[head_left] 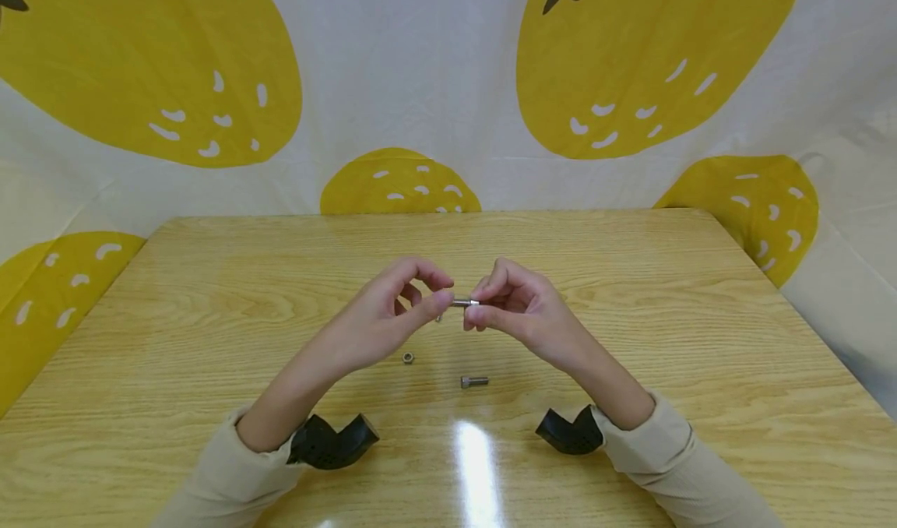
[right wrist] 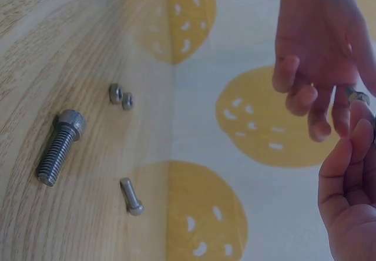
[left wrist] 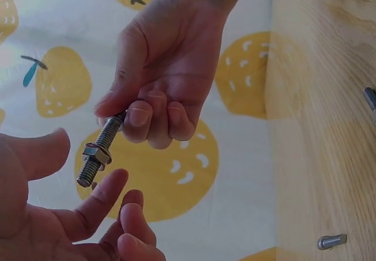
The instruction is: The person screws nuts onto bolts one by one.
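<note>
A threaded metal bolt (left wrist: 107, 134) extends from my right hand (left wrist: 167, 79), whose thumb and curled fingers pinch one end of it. Partway along the thread, close to the free tip, sits a hex nut (left wrist: 97, 153). My left hand (head_left: 385, 310) is around that free end, its thumb and fingers spread apart on either side of the nut in the left wrist view. Fingers of my right hand (head_left: 515, 306) cover the bolt's other end. In the right wrist view the bolt is mostly hidden by the hands.
On the wooden table (head_left: 603, 263) lie a socket-head bolt (head_left: 474, 382) and a loose nut (head_left: 409, 357). The right wrist view shows two nuts (right wrist: 116, 93) side by side and a smaller bolt (right wrist: 131, 197). A patterned cloth (head_left: 406, 84) hangs behind the table.
</note>
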The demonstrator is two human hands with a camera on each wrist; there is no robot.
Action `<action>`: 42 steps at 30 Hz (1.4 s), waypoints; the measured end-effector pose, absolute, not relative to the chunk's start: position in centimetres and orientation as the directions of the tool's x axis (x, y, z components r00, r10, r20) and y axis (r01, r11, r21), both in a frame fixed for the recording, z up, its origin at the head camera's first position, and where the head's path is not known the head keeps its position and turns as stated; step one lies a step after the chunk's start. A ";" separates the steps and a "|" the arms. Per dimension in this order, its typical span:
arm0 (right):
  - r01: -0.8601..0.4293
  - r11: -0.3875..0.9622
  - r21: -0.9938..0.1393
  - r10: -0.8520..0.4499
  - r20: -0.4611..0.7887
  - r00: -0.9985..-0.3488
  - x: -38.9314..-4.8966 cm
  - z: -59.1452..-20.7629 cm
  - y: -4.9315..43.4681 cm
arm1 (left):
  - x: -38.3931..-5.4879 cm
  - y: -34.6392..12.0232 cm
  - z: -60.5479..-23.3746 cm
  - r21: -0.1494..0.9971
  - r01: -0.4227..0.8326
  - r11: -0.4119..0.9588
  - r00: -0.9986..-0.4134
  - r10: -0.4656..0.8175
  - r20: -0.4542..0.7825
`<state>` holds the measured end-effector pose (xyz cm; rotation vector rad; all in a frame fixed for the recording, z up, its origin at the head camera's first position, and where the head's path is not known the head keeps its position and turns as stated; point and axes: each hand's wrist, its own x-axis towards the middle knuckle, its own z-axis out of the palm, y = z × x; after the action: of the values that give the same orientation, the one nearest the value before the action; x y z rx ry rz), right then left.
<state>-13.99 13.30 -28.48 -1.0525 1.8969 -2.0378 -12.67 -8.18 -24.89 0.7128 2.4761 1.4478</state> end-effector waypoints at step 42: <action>-0.341 -0.173 -0.924 -0.561 0.377 -0.737 -14.0 -28.6 13.3 | -12.5 -8.1 -24.8 0.854 0.329 0.403 -0.859 0.503 0.094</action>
<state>-14.02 13.25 -28.56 -1.0565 1.9075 -2.0304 -12.53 -8.15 -24.80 0.7431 2.4778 1.4448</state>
